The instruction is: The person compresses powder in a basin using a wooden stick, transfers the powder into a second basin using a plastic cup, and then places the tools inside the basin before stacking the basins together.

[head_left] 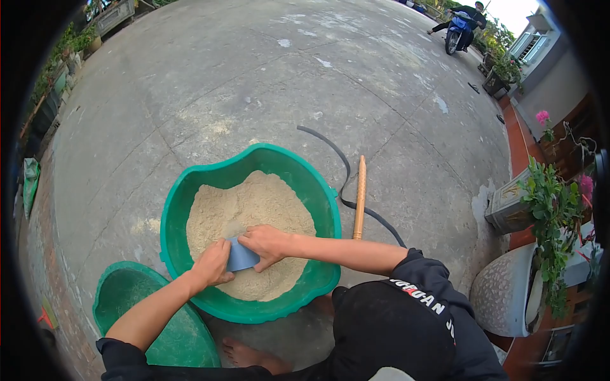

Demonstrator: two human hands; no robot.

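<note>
A large green plastic tub with a wavy rim stands on the concrete, holding a heap of pale, coarse meal. Over the meal, both hands grip a small smooth blue-grey object from opposite sides; its kind is hidden by the fingers and I cannot tell what it is. My left hand is closed around its left end. On the other end, the fingers of my right hand are bent over the upper edge, with the thumb lower down.
A second green tub stands lower left, partly behind my left arm. Beside the big tub lie a light wooden stick and a dark strap. Potted plants line the right side. A person on a blue motorbike is far right.
</note>
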